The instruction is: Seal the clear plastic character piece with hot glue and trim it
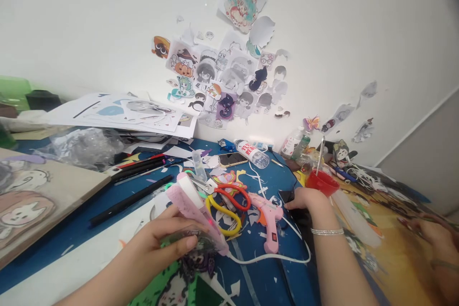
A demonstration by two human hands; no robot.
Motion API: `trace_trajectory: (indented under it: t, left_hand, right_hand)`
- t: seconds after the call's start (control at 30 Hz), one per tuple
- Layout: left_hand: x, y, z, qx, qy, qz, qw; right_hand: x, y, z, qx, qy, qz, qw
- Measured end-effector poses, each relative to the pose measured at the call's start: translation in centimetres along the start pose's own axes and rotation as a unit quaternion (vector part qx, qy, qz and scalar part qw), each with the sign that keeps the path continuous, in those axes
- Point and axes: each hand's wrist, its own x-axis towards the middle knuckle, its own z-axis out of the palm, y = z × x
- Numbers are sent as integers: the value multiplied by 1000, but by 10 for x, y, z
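My left hand [168, 239] is closed round a pink and white craft piece [195, 203] and a clear bundle, held just above the blue table [89, 227]. My right hand [308, 201], with a silver bracelet on the wrist, reaches forward and rests on a small black thing [287, 196] beside a pink glue gun [268, 220]. Its fingers are curled over that thing and partly hidden. Scissors with red handles [233, 193] and yellow handles [222, 210] lie between my hands.
A red cup [322, 182] with a stick stands behind my right hand. A water bottle [253, 153], a phone [232, 159], black pens [129, 199] and paper scraps crowd the table. Stickers [222, 81] cover the wall. Another person's hand [435, 234] shows at right.
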Motion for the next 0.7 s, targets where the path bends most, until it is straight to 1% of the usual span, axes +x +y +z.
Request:
trace_trajectory:
  t: [0.07,0.1,0.2,0.23,0.3,0.33,0.37,0.4,0.43,0.47,0.5,0.57,0.6,0.63,0.7]
  left_hand:
    - [0,-3,0,-6,7,2,1000]
    - [0,-4,0,-12,16,2,1000]
    - [1,-6,1,-45,28,3,999]
    - [1,-6,2,-55,31,1,998]
    - [0,-5,2,-65,25,1,998]
    - [0,-5,2,-67,21,2,998]
    - [-1,-4,2,-68,17,3,998]
    - [-1,-3,2,-71,11,6,997]
    - [-2,-2,1,-75,7,8,997]
    - [-2,-1,1,-79,4,11,997]
    - [-2,-1,0,-82,0,13,997]
    - [-1,-1,-1,-86,-1,16,996]
    - [-1,-1,-1,-91,2,15,996]
    - [0,-2,-1,-100,5,11,995]
    - [1,-5,-1,-128,4,-8,992]
  right_hand:
    - [-2,-4,-3,6,3,13,1000]
    - [-5,-8,-6,9,17,17,1000]
    - [-21,-29,-15,26,102,-3,994]
    - [-29,-39,-17,35,136,-27,990]
    - [-48,-61,-17,68,186,-105,974]
    - [-58,-72,-14,87,198,-156,964]
    - [-68,-83,-10,114,204,-232,944]
    - [-77,-92,-4,189,181,-348,900]
    - [-84,-100,3,255,127,-442,850]
    - [-90,-107,11,298,61,-506,807]
    - [-93,-111,18,342,4,-534,773]
    - [-96,-118,31,415,-108,-539,725]
    - [-96,-120,35,441,-151,-530,708]
    - [-96,-122,39,461,-184,-519,696]
    - [-95,-126,44,498,-213,-496,678]
